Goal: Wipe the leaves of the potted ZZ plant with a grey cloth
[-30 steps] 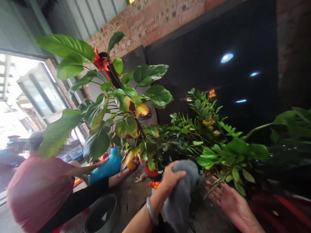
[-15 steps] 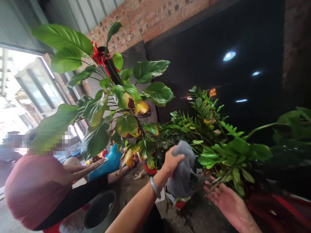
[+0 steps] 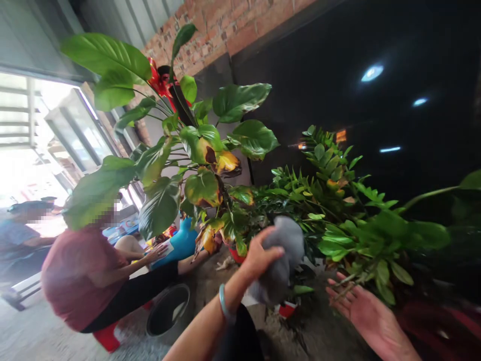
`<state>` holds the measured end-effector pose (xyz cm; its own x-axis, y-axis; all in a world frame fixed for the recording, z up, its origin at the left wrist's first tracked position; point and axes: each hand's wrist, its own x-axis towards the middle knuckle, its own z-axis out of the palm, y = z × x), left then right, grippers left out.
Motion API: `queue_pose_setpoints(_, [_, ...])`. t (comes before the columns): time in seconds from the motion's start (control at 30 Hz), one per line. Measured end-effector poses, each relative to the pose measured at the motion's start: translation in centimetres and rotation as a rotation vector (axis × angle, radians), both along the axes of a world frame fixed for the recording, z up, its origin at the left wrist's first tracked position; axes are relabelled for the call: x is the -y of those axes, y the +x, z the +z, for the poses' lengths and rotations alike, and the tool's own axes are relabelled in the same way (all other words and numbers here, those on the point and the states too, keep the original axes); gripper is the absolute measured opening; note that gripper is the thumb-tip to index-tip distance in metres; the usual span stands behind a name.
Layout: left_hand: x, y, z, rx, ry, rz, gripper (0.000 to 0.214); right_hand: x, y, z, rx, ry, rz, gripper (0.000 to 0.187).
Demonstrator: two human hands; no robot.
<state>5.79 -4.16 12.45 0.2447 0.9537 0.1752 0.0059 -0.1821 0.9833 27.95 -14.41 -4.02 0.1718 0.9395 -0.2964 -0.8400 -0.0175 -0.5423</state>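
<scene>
A grey cloth (image 3: 284,245) hangs bunched in my left hand (image 3: 259,256), whose fingers are wrapped round its upper part. A pale bangle (image 3: 225,303) circles that wrist. My right hand (image 3: 366,310) lies palm up with its fingers spread, under the thin bare stems of a leafy green plant (image 3: 387,235). The stem ends cross its fingers, which are not closed on them. Below the cloth show a small red and white pot (image 3: 287,310) and a green leaf (image 3: 302,289). To the left rises a tall potted plant (image 3: 203,188) with yellowed, browning lower leaves.
A person in a pink shirt (image 3: 80,276) sits on a red stool (image 3: 107,337) at the left, with others beyond. A dark bucket (image 3: 169,313) stands near my left forearm. Behind the plants is a dark glossy panel (image 3: 319,75) below a brick wall (image 3: 240,20).
My view has swung a little to the left, so the plants and people sit further right. The cloth has shifted in my left hand, uncovering more of the red pot. My right hand stays open.
</scene>
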Motion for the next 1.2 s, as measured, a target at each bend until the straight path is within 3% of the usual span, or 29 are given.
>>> queue_pose_setpoints(0.03, [1.2,-0.5,-1.2,-0.086,-0.025,-0.138,0.051,0.0,0.0,-0.4,0.01,-0.002,-0.021,0.038])
queue_pose_setpoints(0.07, [2.1,-1.1,-1.9,-0.124,-0.034,-0.186,0.05,0.0,0.1,-0.7,0.017,-0.001,-0.025,0.038])
queue_pose_setpoints(0.13, [2.7,-2.6,-1.4,-0.091,-0.042,-0.167,0.05,0.2,0.5,-0.8,0.019,-0.001,-0.009,0.039])
queue_pose_setpoints(0.27, [-0.8,-4.8,3.6,0.205,0.084,0.246,0.06,0.5,1.3,0.0,0.01,0.018,0.092,0.041])
queue_pose_setpoints(0.33, [-2.8,-5.1,4.7,0.297,0.125,0.403,0.064,0.4,1.1,0.3,-0.016,0.009,0.113,0.04])
queue_pose_setpoints(0.4, [-3.2,-5.0,3.4,0.297,0.04,0.426,0.065,0.2,0.6,0.3,-0.036,-0.029,0.04,0.037])
queue_pose_setpoints(0.47, [-1.9,-4.7,0.2,0.233,-0.152,0.35,0.063,0.1,0.2,0.2,-0.038,-0.055,-0.021,0.036])
queue_pose_setpoints(0.53, [0.4,-4.7,-3.0,0.188,-0.352,0.252,0.061,0.2,0.4,0.2,-0.029,-0.046,0.014,0.036])
queue_pose_setpoints(0.6, [2.5,-4.9,-4.5,0.205,-0.462,0.215,0.058,0.5,1.0,0.2,-0.033,-0.022,0.1,0.037])
queue_pose_setpoints(0.67, [3.5,-5.3,-3.3,0.247,-0.411,0.235,0.058,0.7,1.5,0.4,-0.054,-0.013,0.139,0.039])
queue_pose_setpoints(0.73, [2.8,-5.6,-0.1,0.289,-0.212,0.309,0.061,0.7,1.6,0.7,-0.078,-0.023,0.125,0.039])
queue_pose_setpoints(0.83, [0.0,-5.6,4.6,0.316,0.108,0.423,0.067,0.5,1.0,1.0,-0.089,-0.053,0.074,0.036])
queue_pose_setpoints(0.9, [-1.7,-5.2,5.2,0.299,0.195,0.471,0.067,0.3,0.5,1.1,-0.092,-0.047,0.077,0.033])
queue_pose_setpoints(0.93, [-2.2,-5.0,4.4,0.287,0.176,0.484,0.065,0.2,0.3,1.1,-0.094,-0.034,0.089,0.033])
queue_pose_setpoints(1.0, [-1.7,-4.4,0.9,0.257,0.017,0.467,0.055,0.2,0.4,1.0,-0.093,-0.017,0.107,0.033])
queue_pose_setpoints(1.07, [0.5,-3.9,-3.7,0.193,-0.275,0.335,0.047,0.3,0.8,0.8,-0.085,-0.026,0.098,0.034])
queue_pose_setpoints(1.13, [3.6,-3.7,-7.4,0.154,-0.497,0.111,0.046,0.5,1.3,0.6,-0.078,-0.043,0.097,0.034])
queue_pose_setpoints(1.2, [6.2,-3.4,-8.2,0.172,-0.591,-0.036,0.051,0.6,1.7,0.5,-0.083,-0.043,0.111,0.034])
